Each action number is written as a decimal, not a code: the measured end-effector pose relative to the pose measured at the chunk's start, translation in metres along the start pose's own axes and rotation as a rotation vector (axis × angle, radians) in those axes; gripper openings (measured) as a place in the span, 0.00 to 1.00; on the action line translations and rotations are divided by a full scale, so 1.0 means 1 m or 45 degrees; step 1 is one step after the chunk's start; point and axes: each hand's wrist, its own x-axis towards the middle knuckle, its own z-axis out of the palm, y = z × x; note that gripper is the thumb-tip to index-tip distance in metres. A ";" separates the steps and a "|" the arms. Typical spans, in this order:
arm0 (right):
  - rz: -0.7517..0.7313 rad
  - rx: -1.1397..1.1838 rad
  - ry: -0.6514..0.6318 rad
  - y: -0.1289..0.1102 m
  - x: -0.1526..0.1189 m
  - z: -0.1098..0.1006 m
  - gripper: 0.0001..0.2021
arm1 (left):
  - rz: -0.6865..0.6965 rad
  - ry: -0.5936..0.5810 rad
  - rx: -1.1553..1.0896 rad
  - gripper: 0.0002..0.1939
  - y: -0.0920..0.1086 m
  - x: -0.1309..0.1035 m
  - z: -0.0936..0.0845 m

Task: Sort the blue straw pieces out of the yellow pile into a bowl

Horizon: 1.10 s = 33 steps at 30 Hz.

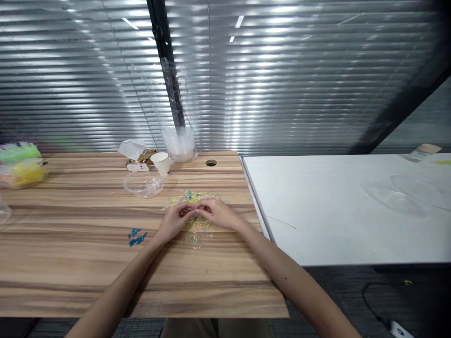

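Yellow, clear and blue small plastic pieces (199,226) lie scattered on the wooden table (88,272). Over them my left hand (175,221) and my right hand (217,212) meet fingertip to fingertip. Both hands are closed in a pinch; whatever lies between the fingertips is too small to name. To the left of my left hand, a small group of blue pieces (137,238) rests apart from the scattered ones.
Behind my hands are a clear round container (143,186), a paper cup (161,163), a tissue pack (139,166) and a stack of clear tubs (180,144). Bags of green and yellow material (24,172) sit far left. A white table (338,225) adjoins on the right.
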 end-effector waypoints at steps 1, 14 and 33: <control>0.000 -0.003 0.000 0.000 0.000 0.000 0.07 | 0.001 0.001 0.001 0.14 0.000 0.000 0.000; -0.006 -0.025 0.009 -0.003 0.000 -0.001 0.08 | 0.002 0.009 0.019 0.13 0.002 -0.001 0.000; 0.040 0.011 0.035 -0.007 0.001 -0.001 0.07 | -0.006 0.066 -0.070 0.13 -0.006 -0.001 0.003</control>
